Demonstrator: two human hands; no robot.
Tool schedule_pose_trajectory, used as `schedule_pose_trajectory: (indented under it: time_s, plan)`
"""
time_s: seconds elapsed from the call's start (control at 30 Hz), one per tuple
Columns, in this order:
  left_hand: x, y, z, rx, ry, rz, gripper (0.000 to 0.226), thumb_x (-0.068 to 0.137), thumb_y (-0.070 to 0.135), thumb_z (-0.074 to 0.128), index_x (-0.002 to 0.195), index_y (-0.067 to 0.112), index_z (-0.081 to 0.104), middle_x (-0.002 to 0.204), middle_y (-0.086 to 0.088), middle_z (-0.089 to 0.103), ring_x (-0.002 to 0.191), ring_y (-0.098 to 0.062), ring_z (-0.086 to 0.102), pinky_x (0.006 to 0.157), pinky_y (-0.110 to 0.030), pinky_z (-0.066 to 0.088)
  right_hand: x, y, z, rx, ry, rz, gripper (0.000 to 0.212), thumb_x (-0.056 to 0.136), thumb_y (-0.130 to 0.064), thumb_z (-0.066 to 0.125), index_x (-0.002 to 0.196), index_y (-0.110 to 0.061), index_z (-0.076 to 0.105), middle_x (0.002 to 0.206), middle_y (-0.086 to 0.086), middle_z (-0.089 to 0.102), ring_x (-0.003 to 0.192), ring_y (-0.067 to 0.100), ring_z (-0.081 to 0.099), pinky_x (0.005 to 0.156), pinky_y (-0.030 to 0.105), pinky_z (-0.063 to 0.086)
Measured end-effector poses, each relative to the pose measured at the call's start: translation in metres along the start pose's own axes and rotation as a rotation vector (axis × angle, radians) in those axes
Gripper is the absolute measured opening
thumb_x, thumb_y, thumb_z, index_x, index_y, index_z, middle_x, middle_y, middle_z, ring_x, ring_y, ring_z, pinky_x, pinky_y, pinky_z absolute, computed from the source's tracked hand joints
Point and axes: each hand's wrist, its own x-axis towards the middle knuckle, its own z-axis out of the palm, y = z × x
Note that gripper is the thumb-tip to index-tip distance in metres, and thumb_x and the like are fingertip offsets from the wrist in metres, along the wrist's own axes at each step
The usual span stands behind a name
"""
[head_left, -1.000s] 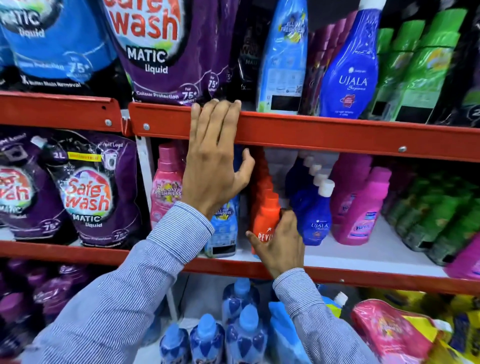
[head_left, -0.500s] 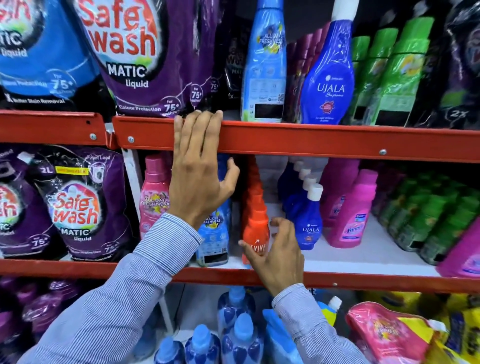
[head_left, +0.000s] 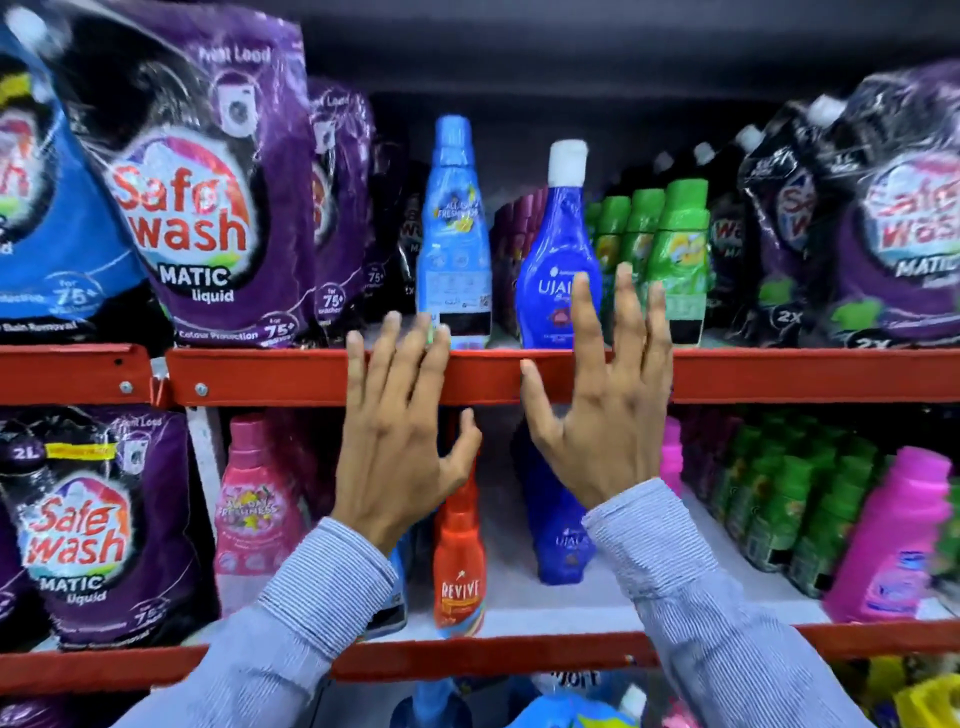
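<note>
My left hand (head_left: 402, 431) lies flat against the red front rail (head_left: 291, 375) of the upper shelf, fingers straight, tips near the base of a tall light blue bottle (head_left: 456, 223). My right hand (head_left: 605, 410) is raised in front of the same rail, fingers spread and straight, holding nothing. Its fingertips overlap the dark blue Ujala bottle (head_left: 558, 249) with a white cap. Below, an orange Revive bottle (head_left: 460, 561) stands on the middle shelf between my wrists. Beside it stands a second dark blue Ujala bottle (head_left: 558, 525).
Purple Safe Wash pouches (head_left: 208, 208) fill the upper left and right (head_left: 904, 228). Green bottles (head_left: 670, 244) stand right of the Ujala bottle. The middle shelf holds a pink bottle (head_left: 254, 499), green bottles (head_left: 769, 499) and a magenta bottle (head_left: 888, 535).
My right hand has left the orange bottle on the middle shelf and risen to the upper rail, fingers spread. The view has tilted upward. My left hand stays on the rail.
</note>
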Motion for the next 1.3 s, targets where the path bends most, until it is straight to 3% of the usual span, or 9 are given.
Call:
schedule_pose_trajectory:
  time_s: [0.13, 0.27, 0.5, 0.67, 0.8, 0.9, 1.1, 1.23, 1.3]
  plan:
    - [0.005, 0.013, 0.01, -0.005, 0.018, 0.01, 0.078, 0.079, 0.032, 0.069, 0.147, 0.0, 0.05, 0.154, -0.018, 0.051, 0.15, -0.036, 0.039, 0.125, -0.065, 0.018, 0.038, 0.001, 0.009, 0.044, -0.059, 0.117, 0.089, 0.085, -0.058, 0.052, 0.156, -0.018, 0.016, 0.162, 0.019, 0.018, 0.148, 0.04, 0.022, 0.123, 0.047, 0.018]
    - [0.005, 0.017, 0.015, -0.018, 0.062, 0.009, 0.075, 0.079, 0.034, 0.069, 0.144, -0.001, 0.054, 0.149, -0.018, 0.057, 0.146, -0.034, 0.044, 0.125, -0.063, 0.021, 0.058, -0.006, 0.016, 0.112, -0.13, 0.196, 0.106, 0.078, -0.062, 0.061, 0.156, -0.019, 0.006, 0.159, 0.02, 0.026, 0.135, 0.039, 0.04, 0.112, 0.045, 0.034]
    - [0.004, 0.016, 0.017, -0.011, 0.074, 0.01, 0.074, 0.08, 0.033, 0.07, 0.144, 0.0, 0.054, 0.144, -0.017, 0.059, 0.143, -0.035, 0.048, 0.125, -0.062, 0.023, 0.069, -0.009, 0.018, 0.224, -0.138, 0.205, 0.107, 0.073, -0.048, 0.075, 0.156, -0.023, 0.012, 0.148, 0.006, 0.045, 0.124, 0.031, 0.054, 0.097, 0.041, 0.046]
    - [0.002, 0.016, 0.019, -0.028, 0.084, -0.001, 0.073, 0.081, 0.034, 0.07, 0.144, 0.001, 0.054, 0.141, -0.016, 0.061, 0.141, -0.035, 0.05, 0.126, -0.059, 0.022, 0.073, -0.005, 0.004, 0.357, 0.057, 0.224, 0.101, 0.074, -0.047, 0.075, 0.154, -0.017, 0.023, 0.145, 0.007, 0.049, 0.127, 0.024, 0.053, 0.102, 0.032, 0.042]
    - [0.002, 0.016, 0.02, -0.029, 0.086, -0.012, 0.072, 0.08, 0.033, 0.073, 0.143, 0.002, 0.056, 0.137, -0.016, 0.063, 0.138, -0.036, 0.052, 0.125, -0.059, 0.023, 0.069, 0.0, -0.033, 0.438, 0.235, 0.147, 0.098, 0.073, -0.042, 0.078, 0.152, -0.008, 0.029, 0.142, 0.01, 0.053, 0.127, 0.022, 0.053, 0.102, 0.004, 0.026]
    - [0.002, 0.017, 0.02, -0.026, 0.092, -0.021, 0.071, 0.08, 0.032, 0.074, 0.142, 0.002, 0.057, 0.134, -0.016, 0.064, 0.135, -0.037, 0.054, 0.125, -0.059, 0.024, 0.047, 0.009, -0.06, 0.451, 0.252, 0.1, 0.095, 0.074, -0.04, 0.081, 0.148, -0.003, 0.035, 0.141, 0.009, 0.052, 0.129, 0.017, 0.052, 0.108, 0.008, 0.029]
    - [0.002, 0.018, 0.022, -0.032, 0.102, -0.034, 0.067, 0.081, 0.033, 0.072, 0.139, 0.001, 0.059, 0.13, -0.017, 0.065, 0.13, -0.039, 0.056, 0.122, -0.062, 0.027, -0.047, 0.039, -0.067, 0.396, 0.083, 0.184, 0.095, 0.07, -0.038, 0.086, 0.144, 0.0, 0.04, 0.136, 0.013, 0.054, 0.126, 0.024, 0.054, 0.108, 0.031, 0.043]
    - [0.002, 0.019, 0.024, -0.035, 0.11, -0.04, 0.067, 0.081, 0.033, 0.072, 0.138, 0.0, 0.059, 0.128, -0.018, 0.065, 0.129, -0.039, 0.056, 0.121, -0.063, 0.026, -0.105, 0.062, -0.04, 0.384, -0.117, 0.284, 0.093, 0.065, -0.036, 0.088, 0.14, -0.004, 0.044, 0.129, 0.012, 0.055, 0.119, 0.024, 0.055, 0.105, 0.016, 0.038]
    - [0.002, 0.019, 0.024, -0.04, 0.112, -0.042, 0.067, 0.08, 0.033, 0.072, 0.137, 0.0, 0.059, 0.128, -0.019, 0.065, 0.128, -0.04, 0.056, 0.121, -0.064, 0.026, -0.129, 0.071, -0.022, 0.38, -0.209, 0.32, 0.09, 0.065, -0.037, 0.086, 0.138, -0.005, 0.045, 0.129, 0.011, 0.055, 0.12, 0.026, 0.054, 0.105, 0.02, 0.038]
